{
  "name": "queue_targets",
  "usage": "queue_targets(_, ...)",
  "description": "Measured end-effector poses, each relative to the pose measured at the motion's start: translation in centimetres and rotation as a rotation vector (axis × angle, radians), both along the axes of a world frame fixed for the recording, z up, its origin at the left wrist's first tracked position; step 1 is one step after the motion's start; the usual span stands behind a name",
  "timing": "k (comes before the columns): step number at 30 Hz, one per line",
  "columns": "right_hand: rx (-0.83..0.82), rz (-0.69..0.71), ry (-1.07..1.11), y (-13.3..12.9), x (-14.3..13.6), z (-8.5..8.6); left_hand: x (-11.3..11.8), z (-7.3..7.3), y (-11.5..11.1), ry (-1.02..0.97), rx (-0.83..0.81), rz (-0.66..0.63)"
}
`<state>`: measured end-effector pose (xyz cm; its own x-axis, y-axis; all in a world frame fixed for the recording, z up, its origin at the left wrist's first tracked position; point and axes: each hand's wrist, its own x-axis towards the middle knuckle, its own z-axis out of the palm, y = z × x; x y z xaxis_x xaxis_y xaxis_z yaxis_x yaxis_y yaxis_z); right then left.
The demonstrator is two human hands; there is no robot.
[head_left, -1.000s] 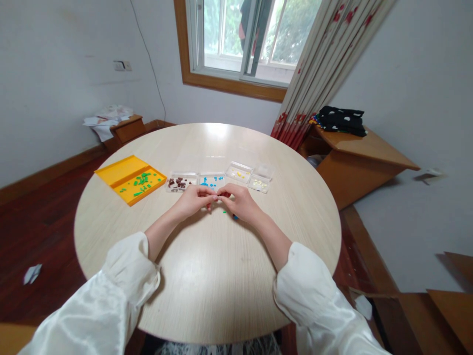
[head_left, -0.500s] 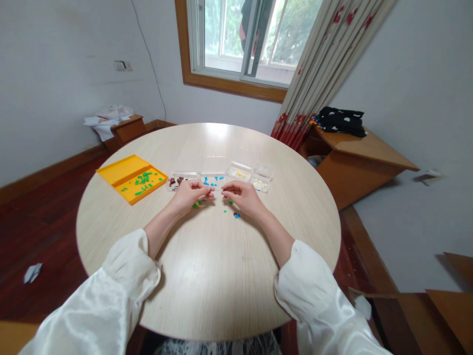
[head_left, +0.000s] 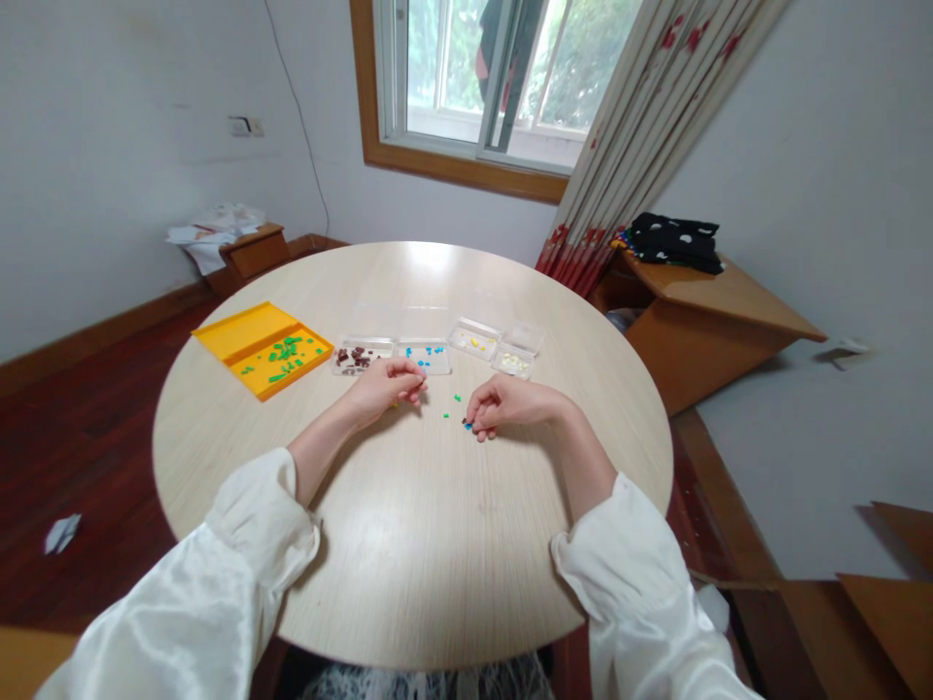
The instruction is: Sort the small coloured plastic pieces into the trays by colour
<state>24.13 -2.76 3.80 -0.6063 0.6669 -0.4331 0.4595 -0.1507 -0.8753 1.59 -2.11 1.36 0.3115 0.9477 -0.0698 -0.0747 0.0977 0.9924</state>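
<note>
My left hand (head_left: 390,387) hovers just in front of the clear boxes, thumb and fingers pinched together; whatever is between the fingertips is too small to make out. Below it a bit of yellow shows, mostly hidden. My right hand (head_left: 500,403) reaches down to the table, its fingertips closing at a small blue and dark brown piece (head_left: 467,424), which they partly cover. Between the hands lie small green pieces (head_left: 446,416). Behind my left hand stand a clear box of brown pieces (head_left: 362,342) and a clear box of blue pieces (head_left: 443,369).
An open yellow case (head_left: 252,324) with several green pieces lies at the left of the round table (head_left: 423,544). Clear boxes with yellow pieces (head_left: 477,343) and cream pieces (head_left: 514,362) sit behind my right hand. A tilted wooden cabinet (head_left: 700,331) stands beyond the table's right edge.
My right hand has moved right and toward me, away from my left hand, down to the blue and brown piece. My left hand has stayed nearly in place, pinched.
</note>
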Motion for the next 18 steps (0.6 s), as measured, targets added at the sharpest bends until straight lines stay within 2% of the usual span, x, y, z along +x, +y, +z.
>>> queue_targets(5, 0.241, -0.052, -0.038, 0.1, -1.5, -0.7, 0.1, -0.1, -0.2, 0.079, 0.033, -0.044)
queue_targets(10, 0.325, -0.084, 0.046, 0.0, -2.4, -0.9, 0.1, -0.2, -0.1, 0.107, 0.162, -0.028)
queue_targets(15, 0.442, -0.202, 0.023, 0.4, -2.0, -1.0, 0.4, -0.3, -0.5, 0.448, 0.473, -0.073)
queue_targets(18, 0.468, -0.204, 0.000, 0.4, -1.9, -1.1, 0.7, -0.4, -0.9, 0.580, 0.560, -0.149)
